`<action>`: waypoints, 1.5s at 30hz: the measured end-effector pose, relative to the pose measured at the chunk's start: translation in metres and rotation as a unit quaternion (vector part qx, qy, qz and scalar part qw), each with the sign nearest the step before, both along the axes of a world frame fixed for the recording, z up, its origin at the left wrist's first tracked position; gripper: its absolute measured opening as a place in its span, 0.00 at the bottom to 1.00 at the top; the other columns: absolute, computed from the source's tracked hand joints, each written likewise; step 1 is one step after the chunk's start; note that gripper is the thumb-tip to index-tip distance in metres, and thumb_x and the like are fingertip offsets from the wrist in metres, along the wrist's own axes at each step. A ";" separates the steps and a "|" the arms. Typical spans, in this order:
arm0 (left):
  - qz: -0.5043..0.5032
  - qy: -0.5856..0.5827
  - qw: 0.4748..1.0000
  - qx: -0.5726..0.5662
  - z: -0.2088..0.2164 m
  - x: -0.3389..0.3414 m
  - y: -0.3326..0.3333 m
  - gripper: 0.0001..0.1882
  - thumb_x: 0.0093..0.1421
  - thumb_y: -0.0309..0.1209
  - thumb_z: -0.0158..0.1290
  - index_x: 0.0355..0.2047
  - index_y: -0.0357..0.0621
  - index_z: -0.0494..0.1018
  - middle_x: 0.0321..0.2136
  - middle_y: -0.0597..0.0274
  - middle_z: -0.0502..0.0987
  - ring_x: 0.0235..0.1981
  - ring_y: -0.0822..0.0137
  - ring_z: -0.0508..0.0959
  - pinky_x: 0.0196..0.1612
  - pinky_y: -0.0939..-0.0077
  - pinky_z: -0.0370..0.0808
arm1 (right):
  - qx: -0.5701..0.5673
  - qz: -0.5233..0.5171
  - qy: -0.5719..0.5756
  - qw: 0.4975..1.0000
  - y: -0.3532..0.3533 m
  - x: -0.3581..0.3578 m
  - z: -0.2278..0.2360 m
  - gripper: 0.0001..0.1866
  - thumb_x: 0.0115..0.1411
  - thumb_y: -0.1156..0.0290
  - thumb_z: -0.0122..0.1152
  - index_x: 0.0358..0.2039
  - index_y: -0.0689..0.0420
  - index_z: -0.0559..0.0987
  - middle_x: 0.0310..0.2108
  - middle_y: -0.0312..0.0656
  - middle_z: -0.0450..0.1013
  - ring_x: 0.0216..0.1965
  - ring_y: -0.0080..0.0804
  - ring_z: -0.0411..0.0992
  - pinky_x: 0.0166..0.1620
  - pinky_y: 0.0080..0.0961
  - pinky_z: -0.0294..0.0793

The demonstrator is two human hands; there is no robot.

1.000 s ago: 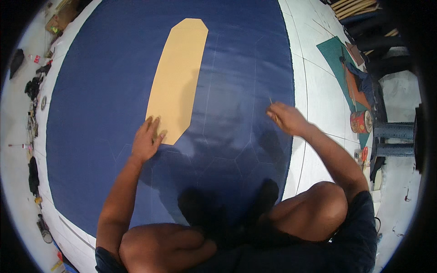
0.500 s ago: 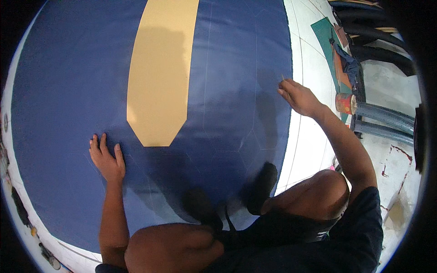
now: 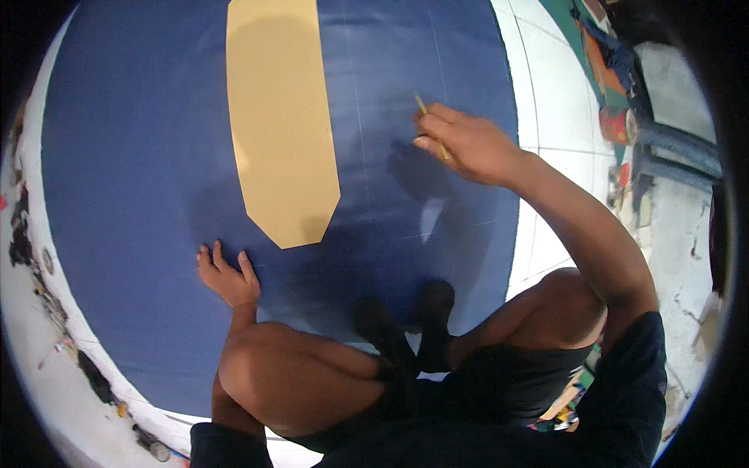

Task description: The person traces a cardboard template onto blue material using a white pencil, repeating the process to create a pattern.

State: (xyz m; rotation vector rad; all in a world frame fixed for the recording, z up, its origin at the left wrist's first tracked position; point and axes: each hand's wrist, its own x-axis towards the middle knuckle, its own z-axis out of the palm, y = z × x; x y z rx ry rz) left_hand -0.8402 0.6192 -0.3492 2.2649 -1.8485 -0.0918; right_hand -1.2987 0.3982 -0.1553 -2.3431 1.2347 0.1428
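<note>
A wide dark blue sheet of material [image 3: 140, 156] lies spread on the floor under me, with thin pale lines drawn on its right part. On it rests a long tan template [image 3: 285, 132] with cut corners at its near end. My left hand [image 3: 232, 277] lies on the sheet, fingers spread, just left of the template's near end and apart from it. Over the right part of the sheet, my right hand [image 3: 472, 144] grips a thin yellow pencil-like stick [image 3: 420, 104], its tip sticking out past the fingers. Whether the tip touches the sheet I cannot tell.
White floor tiles [image 3: 558, 109] run along the sheet's right edge. Beyond them stand a red tin [image 3: 618, 125], a green mat [image 3: 569, 35] and dark rolls [image 3: 675, 144]. Several small items [image 3: 94, 374] lie along the far left. My feet [image 3: 434, 304] rest on the sheet.
My right hand has moved left, from the sheet's right edge to over the sheet, with the stick. My left hand appears nearer the template's end. The view has shifted and turned.
</note>
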 end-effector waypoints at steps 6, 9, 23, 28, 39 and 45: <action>-0.007 0.026 1.000 0.014 -0.004 0.012 0.003 0.34 0.69 0.46 0.52 0.67 0.35 0.64 0.70 0.37 0.57 0.72 0.38 0.53 0.73 0.42 0.48 | 0.066 0.007 -0.077 0.995 0.007 -0.008 -0.047 0.15 0.75 0.56 0.47 0.47 0.55 0.72 0.48 0.48 0.71 0.50 0.53 0.74 0.50 0.50 0.77; -0.023 0.071 0.992 0.104 0.020 0.031 0.001 0.32 0.70 0.46 0.52 0.67 0.37 0.65 0.70 0.37 0.57 0.72 0.40 0.54 0.73 0.46 0.50 | 0.068 0.011 -0.130 0.989 -0.003 -0.003 -0.069 0.17 0.75 0.55 0.46 0.47 0.55 0.72 0.47 0.48 0.72 0.49 0.53 0.75 0.50 0.51 0.77; -0.113 0.120 0.933 0.319 0.244 -0.006 -0.202 0.28 0.66 0.44 0.61 0.59 0.40 0.73 0.54 0.47 0.79 0.52 0.53 0.80 0.55 0.59 0.77 | 0.003 0.119 -0.333 0.935 -0.027 0.143 -0.043 0.18 0.76 0.54 0.44 0.49 0.56 0.72 0.49 0.47 0.73 0.52 0.53 0.76 0.52 0.53 0.77; -0.191 0.052 0.928 0.317 0.246 -0.056 -0.208 0.27 0.64 0.41 0.62 0.59 0.41 0.73 0.53 0.46 0.79 0.50 0.50 0.80 0.54 0.59 0.77 | 0.040 0.091 -0.312 0.945 -0.040 0.120 -0.062 0.20 0.76 0.51 0.45 0.48 0.56 0.72 0.49 0.49 0.73 0.52 0.51 0.75 0.52 0.50 0.75; -0.338 0.015 0.915 0.220 0.100 0.010 -0.171 0.41 0.59 0.46 0.65 0.69 0.46 0.64 0.68 0.43 0.63 0.69 0.41 0.63 0.69 0.52 0.64 | -0.040 -0.064 -0.134 0.988 0.014 0.012 -0.074 0.16 0.74 0.58 0.49 0.42 0.58 0.74 0.40 0.52 0.75 0.43 0.57 0.73 0.46 0.51 0.72; -0.413 -0.007 0.892 0.184 0.069 -0.024 -0.196 0.53 0.53 0.56 0.67 0.72 0.47 0.59 0.74 0.41 0.52 0.76 0.42 0.49 0.76 0.44 0.47 | -0.146 -0.175 -0.076 0.971 0.027 0.002 -0.085 0.17 0.73 0.57 0.52 0.40 0.60 0.75 0.35 0.51 0.76 0.41 0.56 0.75 0.43 0.52 0.72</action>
